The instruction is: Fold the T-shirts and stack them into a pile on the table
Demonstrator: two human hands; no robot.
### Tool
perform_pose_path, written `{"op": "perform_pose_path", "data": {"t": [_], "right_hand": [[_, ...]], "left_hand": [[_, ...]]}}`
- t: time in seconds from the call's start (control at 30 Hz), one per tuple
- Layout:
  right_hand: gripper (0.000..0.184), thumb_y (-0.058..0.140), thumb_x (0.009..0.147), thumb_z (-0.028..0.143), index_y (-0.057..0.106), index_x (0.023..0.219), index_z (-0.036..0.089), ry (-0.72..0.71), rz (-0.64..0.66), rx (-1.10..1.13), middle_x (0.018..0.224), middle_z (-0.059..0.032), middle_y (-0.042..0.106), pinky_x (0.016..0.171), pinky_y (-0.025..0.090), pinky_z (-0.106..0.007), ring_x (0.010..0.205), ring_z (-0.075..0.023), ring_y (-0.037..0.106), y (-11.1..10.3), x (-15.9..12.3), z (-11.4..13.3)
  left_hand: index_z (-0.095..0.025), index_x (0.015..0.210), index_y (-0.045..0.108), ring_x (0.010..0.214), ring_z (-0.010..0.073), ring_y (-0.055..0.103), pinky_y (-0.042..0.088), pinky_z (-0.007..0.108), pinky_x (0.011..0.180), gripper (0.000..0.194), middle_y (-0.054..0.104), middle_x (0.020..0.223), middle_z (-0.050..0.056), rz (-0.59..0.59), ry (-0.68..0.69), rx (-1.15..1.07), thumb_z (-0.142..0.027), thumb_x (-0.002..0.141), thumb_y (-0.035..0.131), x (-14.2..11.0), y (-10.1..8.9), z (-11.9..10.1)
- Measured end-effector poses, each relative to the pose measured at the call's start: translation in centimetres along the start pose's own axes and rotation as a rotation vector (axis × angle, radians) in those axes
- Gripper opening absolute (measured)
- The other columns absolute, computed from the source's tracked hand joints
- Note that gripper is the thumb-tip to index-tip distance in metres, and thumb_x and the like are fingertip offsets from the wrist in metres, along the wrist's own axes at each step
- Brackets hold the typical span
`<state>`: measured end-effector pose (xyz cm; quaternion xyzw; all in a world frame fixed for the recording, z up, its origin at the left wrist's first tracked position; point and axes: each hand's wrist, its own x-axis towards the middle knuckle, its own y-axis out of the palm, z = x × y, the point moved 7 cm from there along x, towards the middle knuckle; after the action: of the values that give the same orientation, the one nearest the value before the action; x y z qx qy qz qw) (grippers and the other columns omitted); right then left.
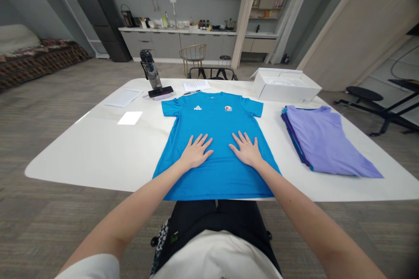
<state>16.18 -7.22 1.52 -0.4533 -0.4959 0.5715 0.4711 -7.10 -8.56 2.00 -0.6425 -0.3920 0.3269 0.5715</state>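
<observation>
A blue short-sleeved T-shirt (216, 126) lies spread front side up on the white table, its collar away from me and its hem along the near edge. Two small logos show on its chest. My left hand (196, 151) rests flat on the left half of the shirt, fingers spread. On the right half, my right hand (246, 149) lies flat too, fingers apart. Neither hand grips the cloth. To the right of the shirt is a stack of folded clothes with a lilac garment (324, 139) on top and darker blue ones beneath.
A white open box (284, 87) stands at the back right of the table (98, 152). At the back left are a water bottle (151, 72), a phone (160, 92), papers (123, 98) and a pen (191, 92). Chairs stand beyond the far edge.
</observation>
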Motion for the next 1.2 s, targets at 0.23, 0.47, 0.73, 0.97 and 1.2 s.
{"op": "perform_pose_path", "data": {"t": [0.23, 0.47, 0.73, 0.97, 1.2], "right_hand": [[0.074, 0.019, 0.102, 0.074, 0.025, 0.166, 0.037, -0.019, -0.025, -0.01, 0.173, -0.0023, 0.018, 0.123, 0.01, -0.07, 0.159, -0.0331, 0.014, 0.3, -3.9, 0.5], [0.073, 0.021, 0.101, 0.073, 0.025, 0.165, 0.038, -0.069, -0.009, 0.004, 0.172, -0.0007, 0.02, 0.122, 0.012, -0.072, 0.159, -0.0344, 0.015, 0.5, -7.4, 1.1], [0.068, 0.021, 0.105, 0.06, 0.026, 0.166, 0.031, 0.046, -0.054, -0.043, 0.171, -0.0031, 0.023, 0.124, 0.017, -0.067, 0.158, -0.0326, 0.019, 0.8, -8.5, -5.0], [0.068, 0.027, 0.103, 0.062, 0.031, 0.164, 0.035, -0.044, -0.04, -0.037, 0.171, 0.0022, 0.02, 0.126, 0.012, -0.065, 0.159, -0.0315, 0.016, 1.2, -13.4, -3.9], [0.062, 0.029, 0.103, 0.057, 0.033, 0.163, 0.04, -0.139, 0.059, 0.006, 0.17, 0.0055, 0.021, 0.127, 0.007, -0.064, 0.159, -0.0301, 0.016, 0.9, -16.9, -1.9]], "left_hand": [[-0.034, 0.164, 0.029, 0.159, 0.0274, 0.02, 0.012, 0.057, 0.13, 0.067, 0.025, 0.171, 0.001, -0.02, 0.029, -0.004, -0.064, 0.104, 0.024, -2.7, -0.2, -1.3], [-0.037, 0.164, 0.029, 0.159, 0.0277, 0.022, 0.015, 0.058, 0.129, 0.066, 0.023, 0.172, 0.0, -0.032, 0.058, -0.008, -0.065, 0.104, 0.027, -4.2, -0.5, -2.2], [-0.036, 0.164, 0.029, 0.16, 0.0281, 0.019, 0.013, 0.059, 0.129, 0.065, 0.022, 0.172, 0.002, 0.001, -0.003, -0.013, -0.064, 0.105, 0.026, -3.0, -0.8, 0.9], [-0.036, 0.164, 0.028, 0.161, 0.0267, 0.015, 0.006, 0.058, 0.13, 0.066, 0.02, 0.172, 0.0, 0.027, 0.118, -0.023, -0.064, 0.104, 0.026, -5.5, -0.4, -2.0], [-0.038, 0.164, 0.027, 0.161, 0.0272, 0.014, 0.003, 0.058, 0.13, 0.067, 0.019, 0.173, -0.001, 0.077, 0.187, -0.038, -0.066, 0.103, 0.027, -7.4, -0.5, -4.8]]}}
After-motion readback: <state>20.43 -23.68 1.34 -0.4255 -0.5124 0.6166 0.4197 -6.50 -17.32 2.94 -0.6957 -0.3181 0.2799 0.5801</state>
